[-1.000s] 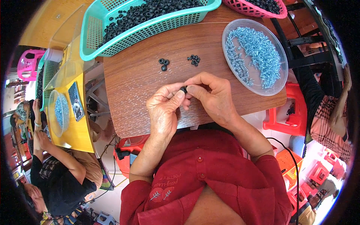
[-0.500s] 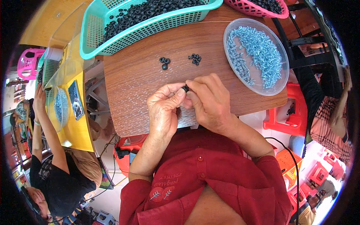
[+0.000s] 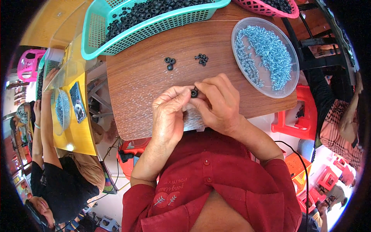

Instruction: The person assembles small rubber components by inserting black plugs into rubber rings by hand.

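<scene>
Dead centre on the wooden table (image 3: 154, 77), I see the small black ring (image 3: 194, 93) pinched between left hand (image 3: 170, 114) and right hand (image 3: 220, 102), both grasping it, spare rings (image 3: 169, 62) at twelve o'clock.

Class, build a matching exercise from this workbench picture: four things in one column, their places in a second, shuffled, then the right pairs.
Things:
1. teal basket
2. clear tray of silvery screws
3. three loose black rings
4. single black ring

Places:
A. pinched between both hands' fingertips
B. right side of the table
C. far left of the table
D. bare wood, mid-table

Pairs: 1-C, 2-B, 3-D, 4-A
</scene>
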A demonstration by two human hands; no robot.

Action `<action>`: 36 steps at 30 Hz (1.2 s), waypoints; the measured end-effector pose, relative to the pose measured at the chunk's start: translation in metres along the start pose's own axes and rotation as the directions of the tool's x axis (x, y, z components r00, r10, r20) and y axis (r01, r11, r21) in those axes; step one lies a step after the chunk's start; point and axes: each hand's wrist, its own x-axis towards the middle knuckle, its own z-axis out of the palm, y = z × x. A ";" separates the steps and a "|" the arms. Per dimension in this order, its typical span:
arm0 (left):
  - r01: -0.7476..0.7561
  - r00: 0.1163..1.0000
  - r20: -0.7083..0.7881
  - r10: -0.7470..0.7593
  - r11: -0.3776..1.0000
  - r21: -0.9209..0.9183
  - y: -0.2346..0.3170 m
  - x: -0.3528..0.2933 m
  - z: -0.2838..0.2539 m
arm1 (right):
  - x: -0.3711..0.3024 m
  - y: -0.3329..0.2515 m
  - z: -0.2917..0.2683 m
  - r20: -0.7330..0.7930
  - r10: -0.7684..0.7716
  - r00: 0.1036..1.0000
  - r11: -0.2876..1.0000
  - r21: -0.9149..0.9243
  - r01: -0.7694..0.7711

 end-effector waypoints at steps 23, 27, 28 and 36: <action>-0.103 0.994 -0.035 0.106 0.992 0.071 -0.005 -0.007 0.006 | -0.003 0.000 0.010 -0.092 -0.083 0.992 0.994 -0.083 0.076; -0.057 0.998 -0.031 0.063 0.986 0.159 0.001 -0.006 0.007 | -0.003 0.001 0.009 -0.102 -0.056 0.993 0.998 -0.039 0.052; -0.007 1.000 -0.011 0.009 0.983 0.184 0.004 -0.006 0.006 | -0.003 0.001 0.008 -0.102 -0.055 0.993 0.998 -0.039 0.051; -0.012 1.000 -0.019 0.016 0.986 0.166 0.001 -0.009 0.002 | -0.001 0.001 0.008 -0.072 -0.034 0.997 0.998 0.045 0.037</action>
